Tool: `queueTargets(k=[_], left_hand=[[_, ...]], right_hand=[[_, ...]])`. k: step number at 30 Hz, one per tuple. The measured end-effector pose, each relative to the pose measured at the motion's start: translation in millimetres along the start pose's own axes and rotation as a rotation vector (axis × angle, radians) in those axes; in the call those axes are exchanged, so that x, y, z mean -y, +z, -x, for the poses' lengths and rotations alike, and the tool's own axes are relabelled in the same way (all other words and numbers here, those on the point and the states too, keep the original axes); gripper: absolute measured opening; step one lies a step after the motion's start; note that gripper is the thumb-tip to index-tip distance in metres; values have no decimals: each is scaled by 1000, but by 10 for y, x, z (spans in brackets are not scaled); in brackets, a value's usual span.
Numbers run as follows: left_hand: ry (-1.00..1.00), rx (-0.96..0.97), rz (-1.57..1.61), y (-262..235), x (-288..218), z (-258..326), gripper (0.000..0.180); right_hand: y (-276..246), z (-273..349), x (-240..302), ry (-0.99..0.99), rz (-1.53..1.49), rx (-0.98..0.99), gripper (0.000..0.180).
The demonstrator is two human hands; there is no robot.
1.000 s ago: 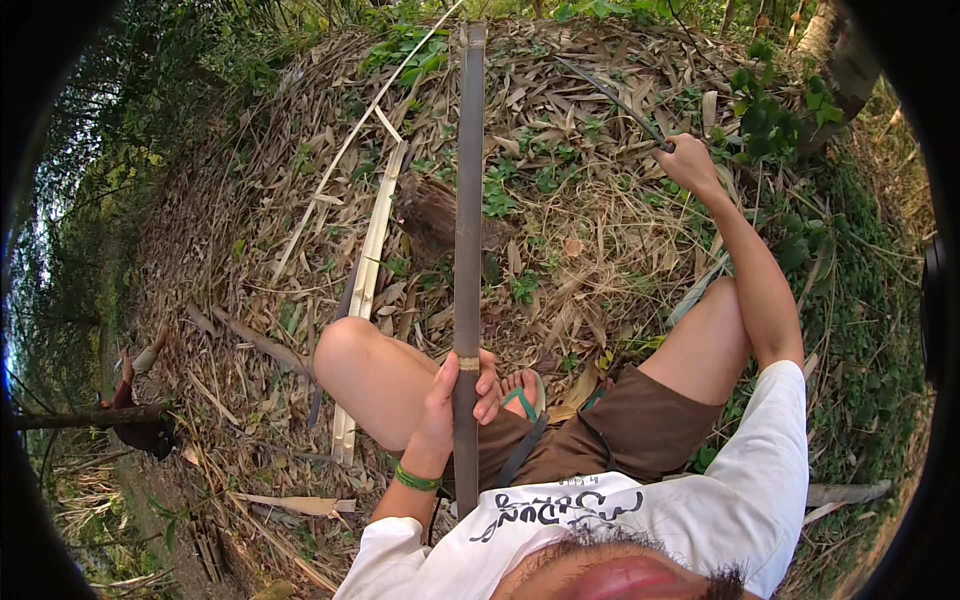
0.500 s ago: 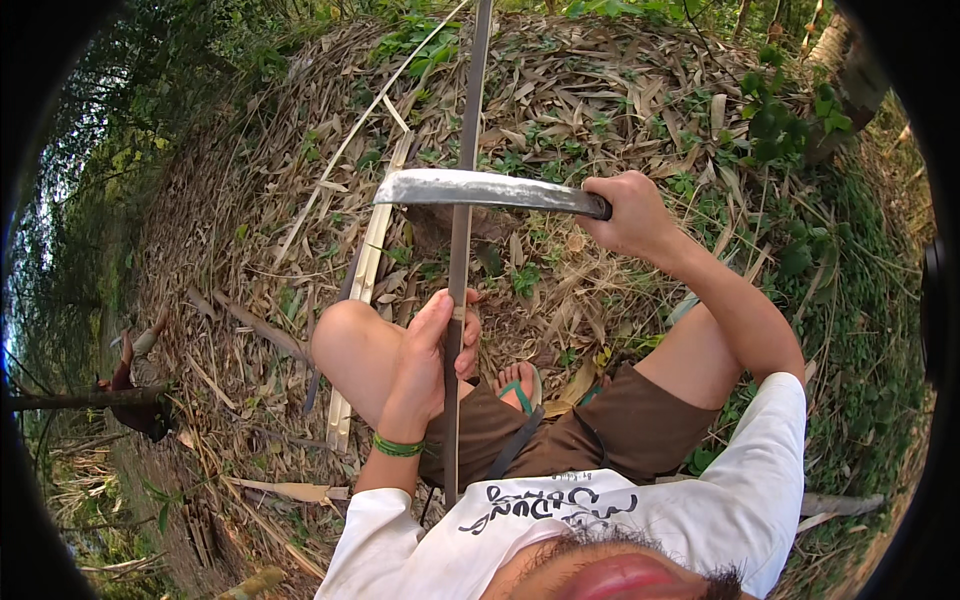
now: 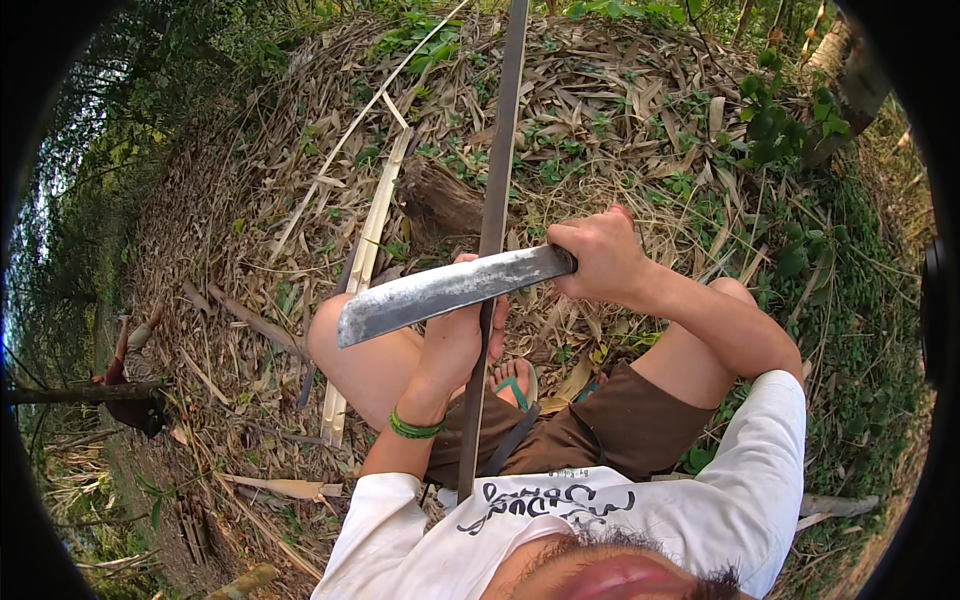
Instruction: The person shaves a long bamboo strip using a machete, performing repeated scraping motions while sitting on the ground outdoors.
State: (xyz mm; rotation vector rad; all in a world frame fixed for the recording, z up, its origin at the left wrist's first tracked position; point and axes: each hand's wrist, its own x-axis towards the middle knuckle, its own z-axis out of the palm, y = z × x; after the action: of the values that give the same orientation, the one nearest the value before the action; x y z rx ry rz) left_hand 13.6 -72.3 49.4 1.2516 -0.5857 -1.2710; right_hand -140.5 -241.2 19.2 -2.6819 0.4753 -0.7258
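My right hand (image 3: 604,256) is wrapped round the handle end of a machete (image 3: 440,294), its broad grey blade stretching left across my view. A long, flat, dark bamboo strip (image 3: 501,140) runs from the top edge down to my shirt, passing beneath the blade. Just below the blade my left hand (image 3: 456,345) grips the strip, thumb on one side and fingers on the other. Part of that hand is hidden by the blade, and I cannot tell whether the blade touches the strip.
Pale split bamboo pieces (image 3: 372,225) lie left of my knee. A short brown stump (image 3: 438,197) stands ahead, amid dry leaves and green plants. Another person (image 3: 133,385) is far off at the left, by a dark trunk (image 3: 85,393). My sandalled foot (image 3: 516,381) rests between my knees.
My right hand has drawn the machete closer and lower, its tip now slanting down to the left. My left hand and the bamboo strip have shifted right, the strip leaning further right.
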Motion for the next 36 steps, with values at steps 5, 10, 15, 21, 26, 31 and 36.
queueTargets(k=[5, 10, 15, 21, 26, 31, 36], left_hand=[[22, 29, -64, 30, 1, 50, 28], [11, 28, -49, 27, -7, 76, 29], [58, -24, -145, 62, -7, 21, 28], [-39, 32, -83, 28, 94, 145, 27], [-23, -14, -206, 36, 121, 115, 26], [-13, 13, -290, -3, 153, 199, 27], [16, 2, -308, -60, 269, 158, 27]], right_hand=[[-137, -109, -388, 208, 16, -69, 22], [-221, -144, -471, 228, 67, -97, 21], [-129, -17, 28, 21, 90, 146, 23], [-349, -216, -564, 330, 33, -98, 22], [-116, -53, -248, 114, 112, 36, 24], [-319, -192, -625, 386, 62, -22, 24], [-330, -169, -499, 276, 135, 27, 26]])
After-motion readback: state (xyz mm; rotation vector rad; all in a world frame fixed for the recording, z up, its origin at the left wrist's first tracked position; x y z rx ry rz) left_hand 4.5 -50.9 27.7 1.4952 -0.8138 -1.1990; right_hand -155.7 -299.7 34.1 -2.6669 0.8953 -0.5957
